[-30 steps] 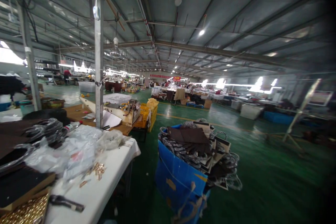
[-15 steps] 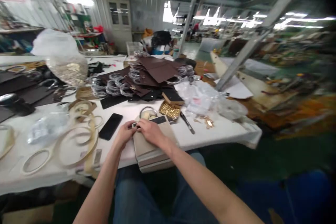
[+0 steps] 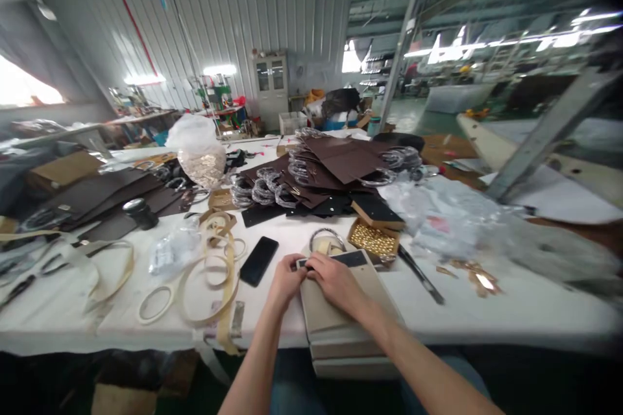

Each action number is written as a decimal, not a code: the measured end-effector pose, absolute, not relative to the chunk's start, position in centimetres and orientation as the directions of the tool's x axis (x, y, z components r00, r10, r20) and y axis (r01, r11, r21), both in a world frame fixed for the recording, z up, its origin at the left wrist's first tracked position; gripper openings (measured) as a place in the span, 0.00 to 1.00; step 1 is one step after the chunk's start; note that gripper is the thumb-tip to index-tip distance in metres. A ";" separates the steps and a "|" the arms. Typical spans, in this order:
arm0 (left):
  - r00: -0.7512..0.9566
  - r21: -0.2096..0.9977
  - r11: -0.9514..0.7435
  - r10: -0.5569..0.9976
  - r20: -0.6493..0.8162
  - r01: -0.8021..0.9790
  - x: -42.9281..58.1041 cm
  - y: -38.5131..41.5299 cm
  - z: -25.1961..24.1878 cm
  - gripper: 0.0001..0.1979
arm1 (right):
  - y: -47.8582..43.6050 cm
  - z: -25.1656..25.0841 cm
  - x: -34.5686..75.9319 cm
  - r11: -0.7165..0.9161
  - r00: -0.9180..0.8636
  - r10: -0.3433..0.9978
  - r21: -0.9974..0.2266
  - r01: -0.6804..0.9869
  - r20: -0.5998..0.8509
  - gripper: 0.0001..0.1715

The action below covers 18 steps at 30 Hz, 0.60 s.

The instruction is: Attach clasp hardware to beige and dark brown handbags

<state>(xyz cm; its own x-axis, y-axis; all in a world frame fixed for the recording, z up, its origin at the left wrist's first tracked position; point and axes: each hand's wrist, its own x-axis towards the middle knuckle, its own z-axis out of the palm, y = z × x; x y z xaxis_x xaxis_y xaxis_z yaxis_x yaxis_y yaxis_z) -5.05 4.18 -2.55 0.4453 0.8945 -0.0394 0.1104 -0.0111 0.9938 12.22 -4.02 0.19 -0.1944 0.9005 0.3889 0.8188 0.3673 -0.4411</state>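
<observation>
A beige bag [image 3: 324, 321] lies on the white table, its near end hanging past the edge. A dark strip [image 3: 354, 260] runs along its far end, and a ring-shaped handle [image 3: 327, 233] rises behind that. Fingers of my left hand [image 3: 288, 279] close on the strip's left corner. My right hand [image 3: 337, 280] rests over the bag, thumb and fingers pinched together at the same corner. Whatever lies between those right fingertips is too small or hidden to make out. Just beyond the bag stands an open box of gold-coloured studs [image 3: 374, 241].
On the left lie a black phone [image 3: 259, 260], a roll of tape [image 3: 156, 305] and loose beige strips [image 3: 228, 285]. Tweezers [image 3: 421, 273] and gold-coloured metal pieces [image 3: 479, 277] lie on the right. Behind are stacked brown panels [image 3: 345, 157] with wrapped handles and clear plastic bags [image 3: 438, 217].
The head view has swung left, so everything appears further right and lower. Both hands stay at the same corner of the beige bag, with little visible change in their grip.
</observation>
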 end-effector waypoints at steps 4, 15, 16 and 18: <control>0.381 0.986 0.004 0.922 -0.069 0.168 -4.8 4.4 -2.4 0.21 | -3.8 -0.1 12.4 0.362 -0.185 0.904 -0.460 0.811 0.385 0.11; 0.288 0.970 0.101 0.943 -0.165 0.222 -5.2 3.2 -0.4 0.23 | -2.6 -2.7 13.4 0.379 -0.172 0.881 -0.442 0.813 0.440 0.17; 0.277 0.969 0.113 0.945 -0.173 0.218 -5.2 3.3 -0.7 0.24 | -2.2 -3.5 13.8 0.381 -0.169 0.877 -0.436 0.815 0.451 0.17; 0.261 0.971 0.128 0.948 -0.180 0.202 -5.1 3.6 -1.5 0.26 | -1.4 -5.1 14.4 0.388 -0.163 0.863 -0.418 0.821 0.479 0.18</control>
<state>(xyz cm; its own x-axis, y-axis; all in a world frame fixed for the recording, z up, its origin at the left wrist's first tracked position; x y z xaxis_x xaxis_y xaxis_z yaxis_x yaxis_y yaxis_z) -5.08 3.62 -1.51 0.2612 0.9484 -0.1798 0.2021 0.1284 0.9709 14.40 -1.40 -5.13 -0.1634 0.8627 0.4786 0.8215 0.3876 -0.4183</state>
